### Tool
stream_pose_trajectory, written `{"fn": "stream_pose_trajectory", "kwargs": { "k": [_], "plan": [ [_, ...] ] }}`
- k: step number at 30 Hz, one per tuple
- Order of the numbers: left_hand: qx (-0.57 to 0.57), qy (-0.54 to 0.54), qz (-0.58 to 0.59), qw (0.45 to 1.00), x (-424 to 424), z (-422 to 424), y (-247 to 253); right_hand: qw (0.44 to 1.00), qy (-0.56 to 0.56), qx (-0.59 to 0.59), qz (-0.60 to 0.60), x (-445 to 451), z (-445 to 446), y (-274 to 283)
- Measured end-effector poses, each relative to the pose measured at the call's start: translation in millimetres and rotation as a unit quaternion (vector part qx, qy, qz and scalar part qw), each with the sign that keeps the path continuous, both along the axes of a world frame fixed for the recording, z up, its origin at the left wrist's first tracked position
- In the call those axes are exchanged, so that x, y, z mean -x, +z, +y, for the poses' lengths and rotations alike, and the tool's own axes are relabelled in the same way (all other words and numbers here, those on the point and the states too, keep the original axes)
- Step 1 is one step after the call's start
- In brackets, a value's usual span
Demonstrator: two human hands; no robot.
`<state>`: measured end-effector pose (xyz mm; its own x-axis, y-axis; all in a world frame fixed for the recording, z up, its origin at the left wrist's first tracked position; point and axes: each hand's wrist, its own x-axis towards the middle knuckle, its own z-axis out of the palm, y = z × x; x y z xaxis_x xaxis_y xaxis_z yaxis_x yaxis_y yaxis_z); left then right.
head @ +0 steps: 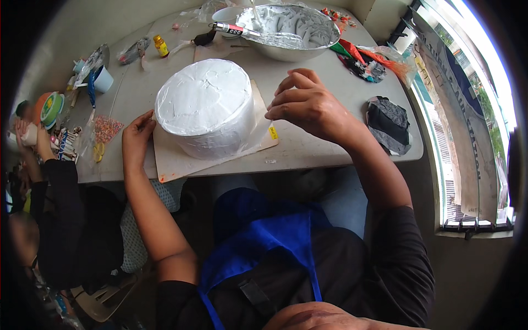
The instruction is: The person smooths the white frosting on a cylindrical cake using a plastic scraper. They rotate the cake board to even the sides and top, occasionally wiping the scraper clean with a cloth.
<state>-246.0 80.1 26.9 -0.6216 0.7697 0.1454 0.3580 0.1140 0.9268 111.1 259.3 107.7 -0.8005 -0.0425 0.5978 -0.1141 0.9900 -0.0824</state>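
A round cake (204, 97) covered in white icing sits on a square cake board (177, 159) near the table's front edge. Its top bears faint ridges and small marks. My right hand (311, 103) is raised at the cake's right side, thumb and fingers pinching the upper end of a thin, clear plastic sheet (260, 131). That sheet slants down to the cake's lower right side. My left hand (139, 134) is at the left edge of the cake and board, its fingers bent. Whether it grips the board cannot be made out.
Behind the cake stands a metal bowl (288, 51) of icing with a whisk (272, 38) across its rim. A small yellow bottle (161, 46), piping bags (359, 53), a folded cloth (388, 126) and yellow-handled scissors (99, 152) lie around. Another person's arm (43, 144) reaches in at left.
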Motion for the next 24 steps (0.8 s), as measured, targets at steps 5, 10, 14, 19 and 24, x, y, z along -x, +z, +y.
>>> {"fn": "stream_pose_trajectory", "kwargs": {
  "k": [5,10,14,19,24],
  "plan": [
    [0.010,0.001,-0.010,1.000,0.7,-0.2,0.6,1.000,-0.006,-0.009,0.024,2.1,1.8,15.6],
    [0.007,0.003,-0.021,1.000,0.9,0.6,0.9,0.997,-0.015,-0.047,0.067,0.2,2.5,39.9],
    [0.003,-0.003,-0.009,1.000,2.3,-0.4,0.3,0.994,-0.010,-0.049,0.093,-8.4,2.6,55.6],
    [-0.004,-0.006,-0.017,1.000,1.0,-0.3,0.6,0.996,-0.023,-0.035,0.083,-20.6,-1.2,47.0],
    [0.000,-0.003,-0.025,1.000,0.4,-0.1,1.4,0.999,-0.031,-0.021,0.021,-20.0,-14.9,14.6]
  ]
}}
